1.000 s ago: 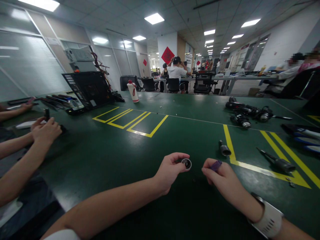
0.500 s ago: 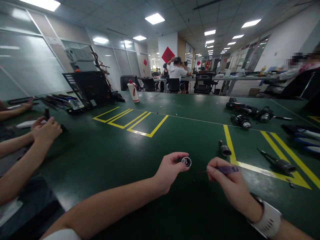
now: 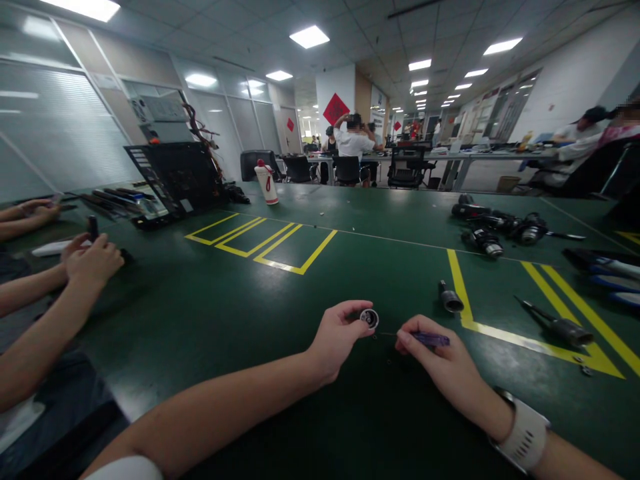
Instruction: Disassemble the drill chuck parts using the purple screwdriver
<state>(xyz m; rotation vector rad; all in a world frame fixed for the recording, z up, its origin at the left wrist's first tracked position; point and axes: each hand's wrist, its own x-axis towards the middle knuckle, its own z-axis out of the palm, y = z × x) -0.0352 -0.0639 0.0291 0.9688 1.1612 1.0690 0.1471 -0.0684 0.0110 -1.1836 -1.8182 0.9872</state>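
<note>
My left hand (image 3: 340, 337) pinches a small round black part with a silver rim (image 3: 369, 319) just above the green table (image 3: 250, 313). My right hand (image 3: 435, 360) is closed round a thin purple-handled screwdriver (image 3: 430, 339), lying sideways. Its fine tip points left and ends close under the round part. A white band sits on my right wrist (image 3: 523, 433).
A short black cylinder (image 3: 449, 298) lies on a yellow line. Black tools (image 3: 555, 325) and lens-like parts (image 3: 493, 230) sit at right. Another person's hands (image 3: 93, 260) hold a small dark object at left. Further back stand an open computer case (image 3: 175, 180) and a white bottle (image 3: 266, 183).
My right hand turned the purple screwdriver from upright to sideways and moved it left, so its tip now ends near the round part. My left hand lifted the part slightly.
</note>
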